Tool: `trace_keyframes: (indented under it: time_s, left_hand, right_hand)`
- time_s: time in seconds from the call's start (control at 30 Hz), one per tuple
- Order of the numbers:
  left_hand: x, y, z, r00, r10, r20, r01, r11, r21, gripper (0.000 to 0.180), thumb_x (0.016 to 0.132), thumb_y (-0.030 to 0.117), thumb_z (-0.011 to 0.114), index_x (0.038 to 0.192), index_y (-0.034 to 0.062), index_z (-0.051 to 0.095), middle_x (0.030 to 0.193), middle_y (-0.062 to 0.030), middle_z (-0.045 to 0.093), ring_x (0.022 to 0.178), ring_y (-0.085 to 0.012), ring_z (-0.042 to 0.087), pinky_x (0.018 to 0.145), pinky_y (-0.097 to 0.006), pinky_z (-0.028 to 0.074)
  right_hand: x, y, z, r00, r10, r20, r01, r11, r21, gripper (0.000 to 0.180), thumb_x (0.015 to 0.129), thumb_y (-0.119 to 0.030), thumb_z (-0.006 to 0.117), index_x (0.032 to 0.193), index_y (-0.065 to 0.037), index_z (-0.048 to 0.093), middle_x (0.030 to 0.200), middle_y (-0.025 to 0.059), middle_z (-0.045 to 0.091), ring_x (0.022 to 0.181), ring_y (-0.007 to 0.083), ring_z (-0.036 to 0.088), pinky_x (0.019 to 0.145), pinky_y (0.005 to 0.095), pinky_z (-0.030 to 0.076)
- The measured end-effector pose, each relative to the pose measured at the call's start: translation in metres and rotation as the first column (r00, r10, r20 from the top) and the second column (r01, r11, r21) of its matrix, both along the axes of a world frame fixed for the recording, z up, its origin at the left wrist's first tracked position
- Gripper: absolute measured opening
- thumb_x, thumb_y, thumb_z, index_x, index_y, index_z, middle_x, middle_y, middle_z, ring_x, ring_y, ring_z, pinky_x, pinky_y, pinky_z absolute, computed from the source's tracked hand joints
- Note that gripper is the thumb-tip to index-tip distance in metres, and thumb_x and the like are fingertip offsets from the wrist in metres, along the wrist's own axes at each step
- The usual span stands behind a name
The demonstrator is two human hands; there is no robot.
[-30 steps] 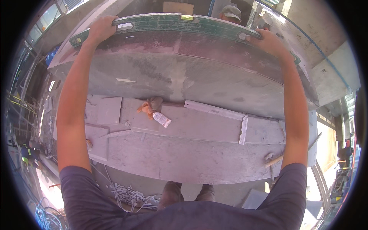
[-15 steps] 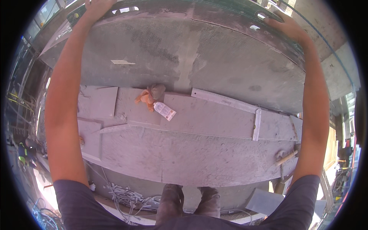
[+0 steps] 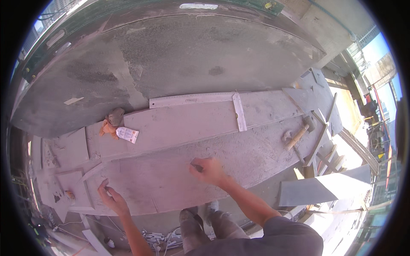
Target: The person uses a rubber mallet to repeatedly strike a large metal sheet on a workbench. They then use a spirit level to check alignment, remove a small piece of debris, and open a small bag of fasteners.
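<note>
My left hand [image 3: 113,199] hovers over the near left part of the dusty grey board surface [image 3: 158,175]. Its thumb and fingers are apart, and nothing shows between them. My right hand [image 3: 209,171] is over the middle of the same surface, slightly blurred, with loosely curled fingers. A dark gap lies between its thumb and fingers, and no held thing can be made out. Along the wall top runs a long green straightedge [image 3: 239,5] with slots and yellow vials, out of reach of both hands. A white tube [image 3: 127,134] lies beside an orange and grey glove [image 3: 110,123].
A pale metal ruler [image 3: 192,100] lies along the wall's foot, touching a short white bar [image 3: 240,112]. A wooden-handled hammer [image 3: 297,137] rests at the right. Beyond the near edge are a grey panel [image 3: 324,185], cables and white scraps [image 3: 158,240].
Both hands have let go of the green straightedge and come down over the board surface. The view has swung to the right. The straightedge stays on the wall top.
</note>
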State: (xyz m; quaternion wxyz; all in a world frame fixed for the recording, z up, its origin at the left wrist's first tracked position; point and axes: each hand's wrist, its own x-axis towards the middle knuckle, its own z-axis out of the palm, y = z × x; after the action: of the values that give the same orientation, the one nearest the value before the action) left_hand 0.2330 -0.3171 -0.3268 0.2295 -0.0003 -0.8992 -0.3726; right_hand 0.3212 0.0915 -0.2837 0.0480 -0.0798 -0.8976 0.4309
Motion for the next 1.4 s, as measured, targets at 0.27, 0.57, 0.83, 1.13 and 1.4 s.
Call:
trace_keyframes:
  time_s: [0.27,0.57,0.83,1.13,1.4]
  left_hand:
    - [0.12,0.011,-0.059,0.994,0.094,0.051,-0.103,0.97,0.221,0.03,0.109,0.003,0.05,0.134,-0.0053,0.066,0.127,-0.0182,0.067,0.116,-0.0304,0.065,0.105,-0.041,0.05]
    - [0.124,0.016,-0.07,0.987,0.151,-0.051,-0.131,0.951,0.279,0.032,0.103,0.001,0.052,0.131,0.0,0.069,0.118,-0.0149,0.067,0.105,-0.0261,0.064,0.096,-0.038,0.053]
    - [0.113,0.028,-0.045,0.976,0.201,-0.083,-0.171,0.945,0.278,0.029,0.1,-0.006,0.053,0.121,0.0012,0.073,0.108,-0.0151,0.069,0.097,-0.028,0.068,0.088,-0.038,0.055]
    - [-0.125,0.134,0.226,0.695,-0.341,-0.633,0.308,0.937,-0.166,0.036,0.104,-0.009,0.056,0.134,0.0052,0.069,0.117,-0.0178,0.073,0.102,-0.0293,0.073,0.083,-0.04,0.057]
    - [-0.407,0.205,0.408,0.669,-0.544,-0.506,0.206,0.79,-0.577,0.046,0.114,0.034,0.056,0.144,0.0012,0.067,0.15,-0.0265,0.066,0.143,-0.0426,0.06,0.122,-0.047,0.047]
  right_hand:
    - [0.041,-0.02,-0.071,0.999,0.013,-0.033,-0.012,0.998,0.054,0.027,0.099,-0.033,0.077,0.106,-0.008,0.082,0.083,0.0193,0.077,0.076,0.0421,0.076,0.067,0.0474,0.06]
    - [0.052,-0.022,-0.076,0.989,-0.031,-0.143,0.042,0.996,0.081,0.023,0.099,-0.026,0.078,0.094,-0.004,0.078,0.071,0.0209,0.071,0.064,0.0425,0.072,0.061,0.0499,0.055]
    - [0.052,-0.022,-0.07,0.974,0.006,-0.228,0.021,0.993,0.116,0.025,0.099,-0.024,0.078,0.088,-0.001,0.073,0.066,0.0211,0.066,0.059,0.0412,0.067,0.058,0.0489,0.051]
    - [0.048,-0.019,-0.073,0.986,-0.075,-0.15,0.094,0.988,0.124,0.02,0.098,-0.025,0.079,0.092,-0.006,0.077,0.07,0.0179,0.072,0.062,0.0397,0.073,0.059,0.0476,0.056]
    - [0.042,-0.033,-0.072,0.98,-0.132,-0.148,0.136,0.99,0.02,0.016,0.097,-0.021,0.08,0.095,-0.005,0.077,0.072,0.0177,0.073,0.063,0.0378,0.074,0.059,0.0445,0.057]
